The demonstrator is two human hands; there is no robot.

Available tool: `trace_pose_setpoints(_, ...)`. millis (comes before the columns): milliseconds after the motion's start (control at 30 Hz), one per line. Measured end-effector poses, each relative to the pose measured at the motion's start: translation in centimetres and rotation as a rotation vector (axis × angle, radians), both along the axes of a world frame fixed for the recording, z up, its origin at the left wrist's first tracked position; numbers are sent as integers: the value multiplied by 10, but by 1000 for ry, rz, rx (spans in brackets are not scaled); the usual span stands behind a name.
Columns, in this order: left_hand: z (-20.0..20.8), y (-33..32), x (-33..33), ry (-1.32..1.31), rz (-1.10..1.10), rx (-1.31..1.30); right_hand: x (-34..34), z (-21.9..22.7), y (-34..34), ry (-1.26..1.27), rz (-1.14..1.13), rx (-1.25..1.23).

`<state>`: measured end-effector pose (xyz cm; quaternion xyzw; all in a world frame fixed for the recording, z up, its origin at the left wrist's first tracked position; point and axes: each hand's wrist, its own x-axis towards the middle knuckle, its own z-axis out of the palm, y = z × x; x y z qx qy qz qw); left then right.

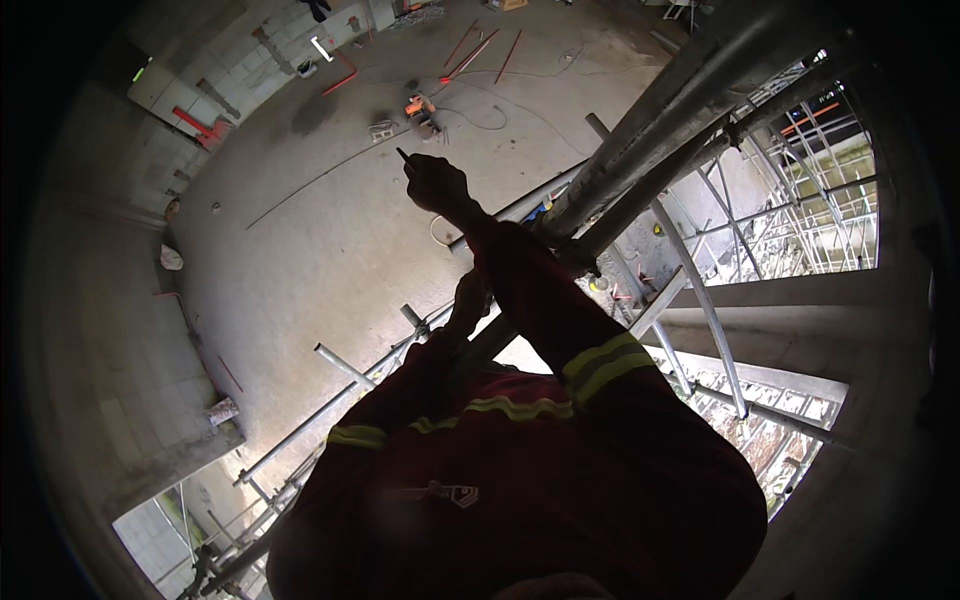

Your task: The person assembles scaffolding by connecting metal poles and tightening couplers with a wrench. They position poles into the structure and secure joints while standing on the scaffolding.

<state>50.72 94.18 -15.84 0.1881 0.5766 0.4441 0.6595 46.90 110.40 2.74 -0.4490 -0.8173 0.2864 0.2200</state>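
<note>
My right hand (437, 184) is stretched out ahead at the end of a dark red sleeve with a reflective band. Its fingers are closed round a slim dark stick-like tool (403, 156), whose tip pokes out to the upper left. The rest of that tool is hidden in the fist, and its kind is too dark to make out. Close under the right forearm is my left hand (468, 298), beside a scaffold tube (490, 342). Shadow and the right sleeve hide its fingers, so whether it grips the tube does not show.
Thick scaffold tubes (670, 115) rise close on the right. More tubes (345, 365) cross at the left. Far below lies a concrete floor (330, 230) with an orange machine (420, 110), a cable and red pipes (470, 57). A block wall (110, 370) stands left.
</note>
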Motion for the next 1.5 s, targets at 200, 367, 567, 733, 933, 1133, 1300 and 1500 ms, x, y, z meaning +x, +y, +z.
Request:
trace_pose_setpoints(200, -17, 7, 22, 237, 366, 548, 143, -26, -109, 257, 299, 411)
trace_pose_setpoints(367, 14, -1, 15, -235, 76, 86, 215, 15, -165, 420, 228, 192)
trace_pose_setpoints(567, 46, 2, 3, -8, -8, 14, 49, 5, -28, 266, 60, 426)
trace_pose_setpoints(733, 57, -1, -17, 702, 216, 513, 4, -46, 0, -201, -59, -84)
trace_pose_setpoints(933, 58, 30, 0, 660, 176, 556, 103, 19, -60, 399, 77, 266)
trace_pose_setpoints(1133, 57, 43, -7, 402, 246, 309, 343, -102, -174, 414, -415, 25)
trace_pose_setpoints(1300, 63, 41, -5, 677, 232, 328, 542, -244, -306, -495, -654, -662)
trace_pose_setpoints(1500, 82, 31, -19, 848, 156, 413, 579, -267, -373, -310, -446, -685)
